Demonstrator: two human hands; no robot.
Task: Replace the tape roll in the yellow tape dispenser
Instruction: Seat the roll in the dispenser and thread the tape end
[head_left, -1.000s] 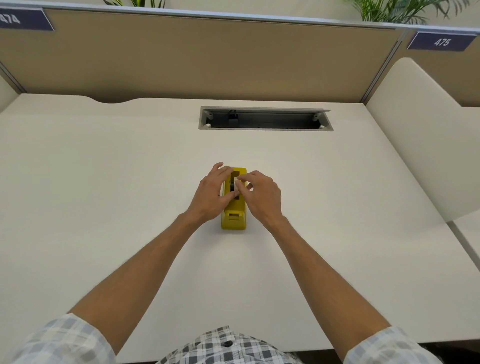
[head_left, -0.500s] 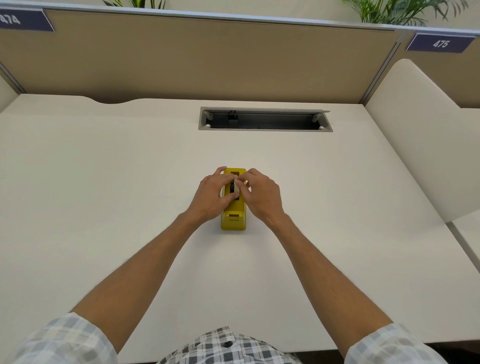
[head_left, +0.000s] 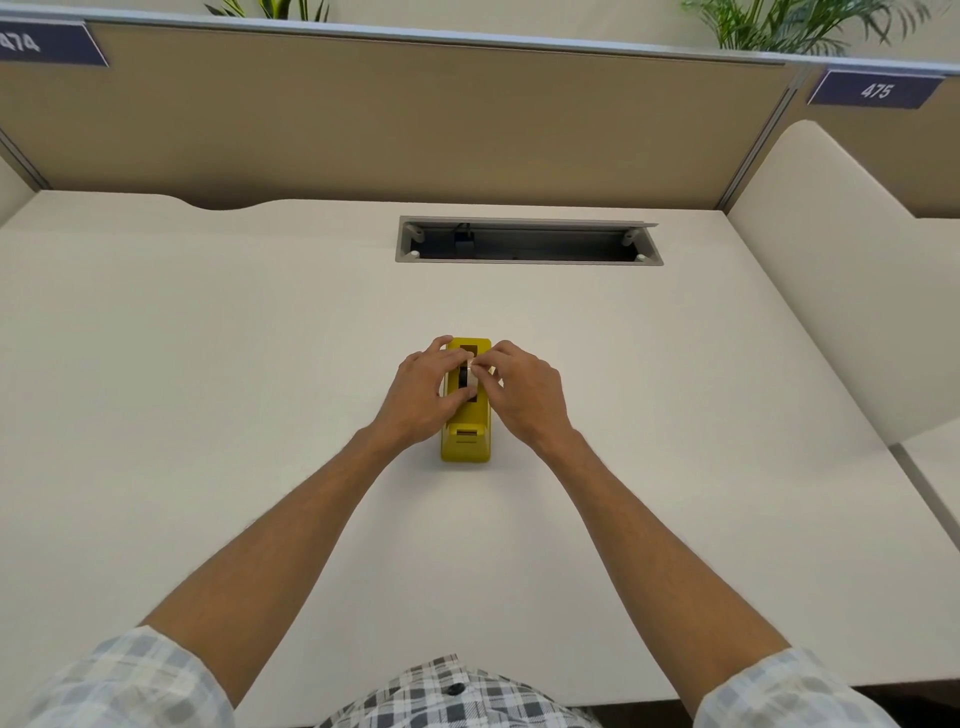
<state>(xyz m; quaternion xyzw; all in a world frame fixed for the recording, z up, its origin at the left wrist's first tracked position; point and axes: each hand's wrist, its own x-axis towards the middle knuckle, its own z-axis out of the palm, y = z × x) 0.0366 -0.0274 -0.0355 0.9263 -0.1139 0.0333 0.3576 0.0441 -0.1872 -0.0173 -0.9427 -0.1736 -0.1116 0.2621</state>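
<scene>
Dispenser: boxy glossy yellow tape dispenser (head_left: 466, 441), between both hands.
Fingers: left hand (head_left: 423, 397) and right hand (head_left: 524, 395) pinch the white tape roll (head_left: 471, 375).
Surface: smooth matte surface (head_left: 208, 364), open all around.

Bare desk (head_left: 208, 389) open on all sides of yellow dispenser (head_left: 466, 441), both hands crowding its top, cable slot (head_left: 527, 241) beyond, partition wall (head_left: 415, 119) closing the back, side panel (head_left: 841, 270) at right

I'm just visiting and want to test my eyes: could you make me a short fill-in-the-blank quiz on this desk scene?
1. The tape dispenser on the desk is coloured ____.
2. The number of hands touching it is ____.
3. The blue sign at upper right reads ____.
4. The person's sleeves have a ____ pattern.

Missing words: yellow; two; 475; checked
</scene>
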